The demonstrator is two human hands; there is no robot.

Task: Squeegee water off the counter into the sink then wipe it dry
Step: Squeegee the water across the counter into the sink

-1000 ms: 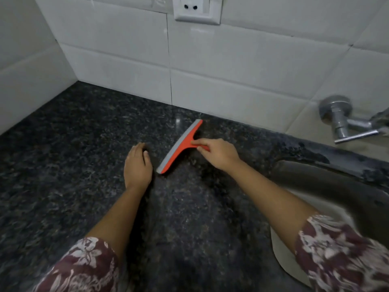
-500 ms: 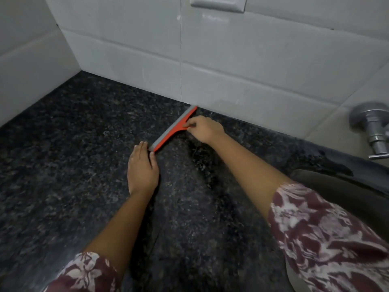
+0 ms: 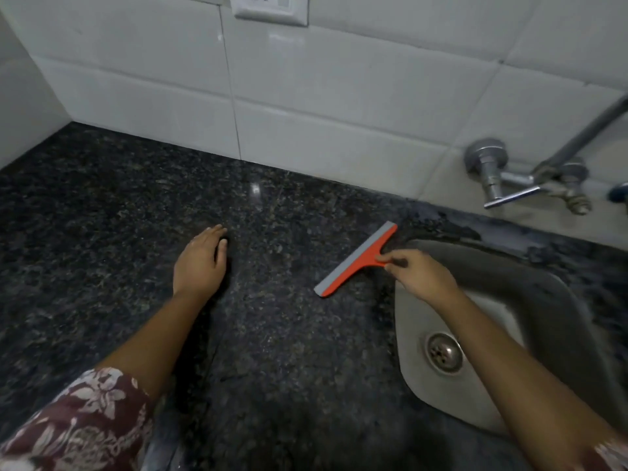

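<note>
An orange squeegee with a grey rubber blade lies slanted on the dark speckled granite counter, close to the left rim of the steel sink. My right hand is shut on its short handle and hovers over the sink's near-left corner. My left hand rests flat on the counter well to the left of the blade, fingers together, holding nothing. The sink drain shows between my right forearm and the rim.
White wall tiles run along the back of the counter, with a power socket high up. A metal tap juts from the wall above the sink's far side. The left side wall meets the counter at the far left.
My right hand has dragged the squeegee from near the back wall, by my left hand, rightward to the sink's edge. My left hand has stayed flat on the counter.
</note>
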